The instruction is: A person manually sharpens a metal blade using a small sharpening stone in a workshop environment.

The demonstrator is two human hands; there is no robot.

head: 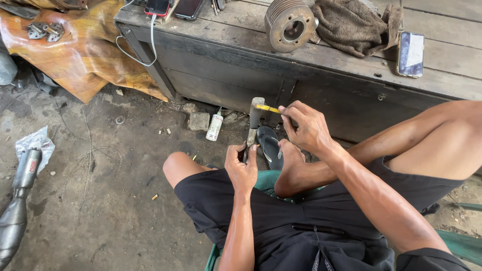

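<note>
Soft, even daylight fills the scene, bright enough to show detail everywhere. Shadows are faint and diffuse; the darkest area lies under the wooden counter [351, 55], along its front panel. A pale glare sits on the phone [410, 54] lying on the counter and on the crumpled plastic bag [34, 144] on the floor. Focus is sharp across the middle. The wide lens bends straight lines near the edges, and the corners look slightly stretched.

cylinder [290, 24] on bench [241, 55], rag [354, 25] right
</note>
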